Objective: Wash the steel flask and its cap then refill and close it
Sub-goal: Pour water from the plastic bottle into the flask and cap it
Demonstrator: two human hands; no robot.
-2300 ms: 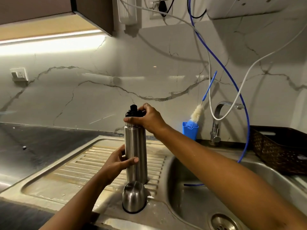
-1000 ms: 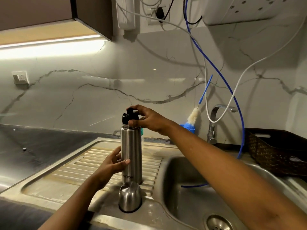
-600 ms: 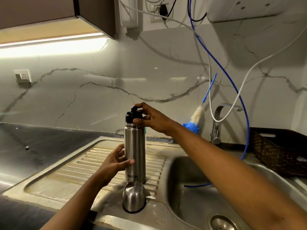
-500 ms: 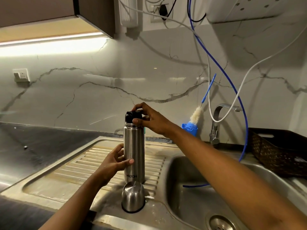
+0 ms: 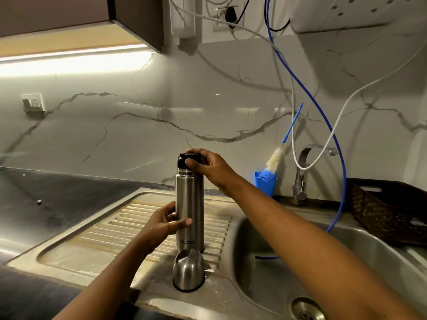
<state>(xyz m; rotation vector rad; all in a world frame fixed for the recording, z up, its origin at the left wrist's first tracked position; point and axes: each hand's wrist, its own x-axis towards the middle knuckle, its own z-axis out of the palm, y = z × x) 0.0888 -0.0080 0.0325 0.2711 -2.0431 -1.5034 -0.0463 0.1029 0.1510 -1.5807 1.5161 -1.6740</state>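
The right grip (image 5: 208,167) covers the right side of the black stopper (image 5: 183,161). The steel cap (image 5: 188,271) hides the base of the flask (image 5: 190,204). The fingertips of the left grip (image 5: 161,225) pass unseen behind the flask. The view's edges cut off the drain (image 5: 306,310) and the basket (image 5: 381,218).

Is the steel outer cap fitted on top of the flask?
No, the steel cap stands mouth down on the drainboard in front of the flask, whose top carries only a black stopper.
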